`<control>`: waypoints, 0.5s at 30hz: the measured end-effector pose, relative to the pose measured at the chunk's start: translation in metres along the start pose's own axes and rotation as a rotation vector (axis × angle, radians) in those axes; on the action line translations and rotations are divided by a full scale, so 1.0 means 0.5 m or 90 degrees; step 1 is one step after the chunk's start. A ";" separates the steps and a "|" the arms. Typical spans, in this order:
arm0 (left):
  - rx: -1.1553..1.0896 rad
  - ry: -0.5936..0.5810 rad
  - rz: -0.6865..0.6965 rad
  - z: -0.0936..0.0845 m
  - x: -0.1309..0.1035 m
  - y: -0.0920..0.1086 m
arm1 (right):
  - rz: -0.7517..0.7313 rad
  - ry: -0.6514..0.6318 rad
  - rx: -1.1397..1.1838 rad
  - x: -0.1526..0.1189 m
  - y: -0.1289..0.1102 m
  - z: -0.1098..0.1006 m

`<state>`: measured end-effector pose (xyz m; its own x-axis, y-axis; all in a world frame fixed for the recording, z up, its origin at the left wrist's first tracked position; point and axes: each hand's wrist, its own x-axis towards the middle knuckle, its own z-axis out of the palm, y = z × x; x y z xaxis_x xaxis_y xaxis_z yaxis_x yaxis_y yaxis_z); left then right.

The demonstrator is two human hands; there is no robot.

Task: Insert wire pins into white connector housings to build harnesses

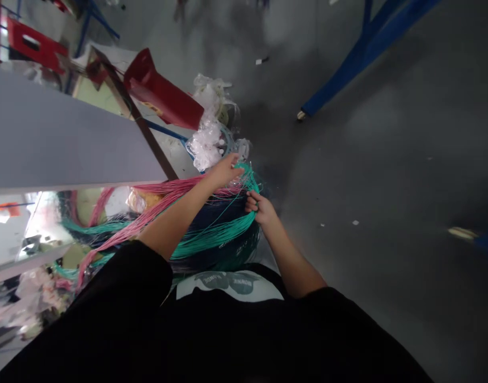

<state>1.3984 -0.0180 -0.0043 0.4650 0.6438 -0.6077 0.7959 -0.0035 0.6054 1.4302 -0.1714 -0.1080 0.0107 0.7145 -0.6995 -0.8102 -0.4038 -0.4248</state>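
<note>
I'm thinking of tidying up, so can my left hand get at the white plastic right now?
Probably yes: the left hand, fingers spread by the green strands, looks close to the white plastic, with nothing visible between them. The right hand has green strands in its grip.

- Your left forearm (176, 221) slants forward and inward, its hand (238, 164) loosely open, thumb and fingers parted.
- Your right forearm (294, 260) angles inward, its hand (252, 200) lower, fingers curled.
- Your hands are close together, apart.
</note>
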 end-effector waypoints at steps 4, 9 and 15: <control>-0.174 -0.067 -0.002 -0.075 -0.194 -0.002 | 0.003 -0.037 -0.077 0.030 -0.024 0.008; -0.314 -0.034 -0.103 -0.102 -0.432 -0.106 | -0.036 -0.058 -0.256 0.035 -0.044 0.027; -0.504 0.159 -0.143 -0.092 -0.599 -0.268 | -0.159 -0.052 -0.556 -0.003 -0.072 0.059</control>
<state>1.1348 -0.1749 0.1203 0.1561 0.7157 -0.6808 0.3105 0.6187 0.7216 1.4421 -0.1409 -0.0745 0.0575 0.8640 -0.5001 -0.0584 -0.4972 -0.8657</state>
